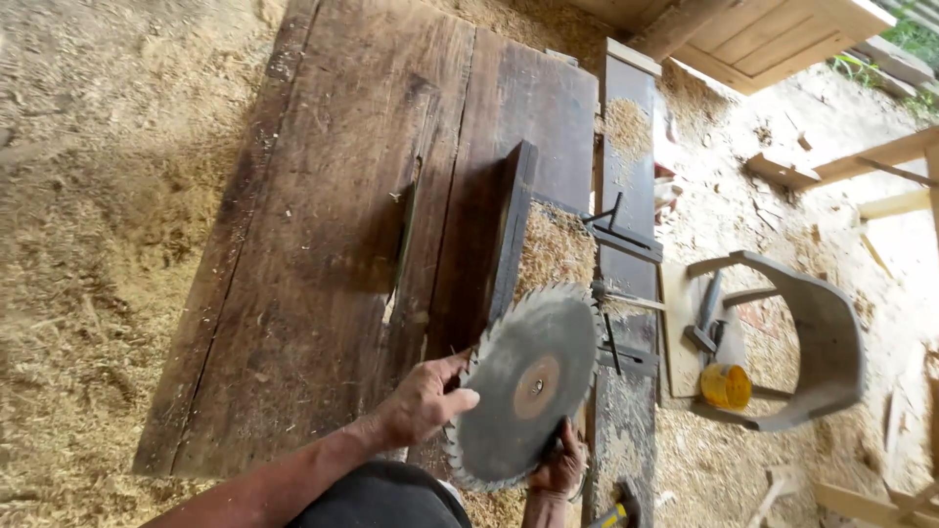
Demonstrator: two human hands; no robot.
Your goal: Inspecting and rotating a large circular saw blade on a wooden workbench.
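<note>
Circular saw blade (525,386) held tilted over dark wooden table (323,244), left hand (423,401) gripping its left rim with curled fingers, right hand (561,462) clasping the lower edge, grey curved frame (827,342) and yellow cup (726,386) on sawdust at right

Seen from above, a left hand (423,401) and a right hand (559,464) grip a toothed circular saw blade (523,383) by its edges, over a dark wooden saw table (323,244) ringed by sawdust (88,244).
</note>
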